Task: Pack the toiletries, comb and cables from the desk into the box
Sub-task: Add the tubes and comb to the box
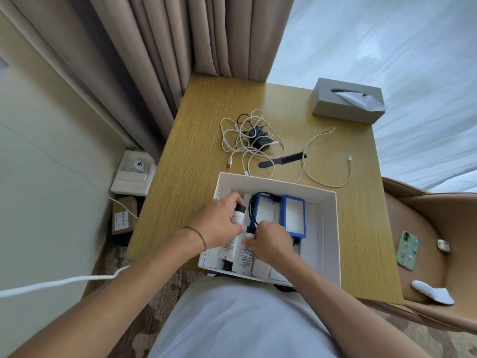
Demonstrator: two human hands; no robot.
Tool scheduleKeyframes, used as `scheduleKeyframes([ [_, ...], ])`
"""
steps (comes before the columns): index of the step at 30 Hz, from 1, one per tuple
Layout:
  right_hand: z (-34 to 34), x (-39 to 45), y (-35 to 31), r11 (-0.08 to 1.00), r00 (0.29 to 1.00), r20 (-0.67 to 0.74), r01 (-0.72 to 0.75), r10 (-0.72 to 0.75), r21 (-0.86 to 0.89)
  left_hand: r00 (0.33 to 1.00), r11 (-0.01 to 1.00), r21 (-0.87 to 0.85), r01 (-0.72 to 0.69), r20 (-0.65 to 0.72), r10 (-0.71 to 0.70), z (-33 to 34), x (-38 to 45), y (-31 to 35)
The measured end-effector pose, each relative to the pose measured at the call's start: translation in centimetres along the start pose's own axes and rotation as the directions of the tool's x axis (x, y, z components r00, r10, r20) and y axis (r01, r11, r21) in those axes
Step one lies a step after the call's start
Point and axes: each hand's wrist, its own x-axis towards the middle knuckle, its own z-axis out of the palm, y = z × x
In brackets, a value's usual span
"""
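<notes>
A white open box (pixel 330 228) sits at the desk's near edge. Both my hands are inside it. My left hand (pixel 219 223) grips a white tube with a black cap (pixel 238 215). My right hand (pixel 271 244) holds a second white tube (pixel 245 257) lying beside the first. Two blue-framed items (pixel 293 215) and a black cable (pixel 251 215) lie in the box too. Beyond the box on the desk lie a black comb (pixel 282 160), a tangle of white cables with a black charger (pixel 259 138), and one loose white cable (pixel 325 161).
A grey tissue box (pixel 346 99) stands at the desk's far right corner. A tan chair (pixel 438 228) to the right holds a green phone (pixel 407 250) and a white sock (pixel 433 291). Curtains hang behind. Small boxes (pixel 131 174) sit on the floor left of the desk.
</notes>
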Motion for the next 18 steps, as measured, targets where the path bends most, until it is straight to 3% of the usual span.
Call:
scheduleKeyframes([
  [7,-0.4,-0.8,1.2,0.996,0.999,-0.031,0.041,-0.038,0.077,1.0,0.957,0.29,-0.004,0.01,0.001,3.4,0.5,0.2],
  [18,-1.2,-1.8,2.3,0.977,0.995,-0.048,0.092,-0.084,0.194,0.999,0.911,0.409,0.043,0.006,-0.049,6.0,1.1,-0.4],
])
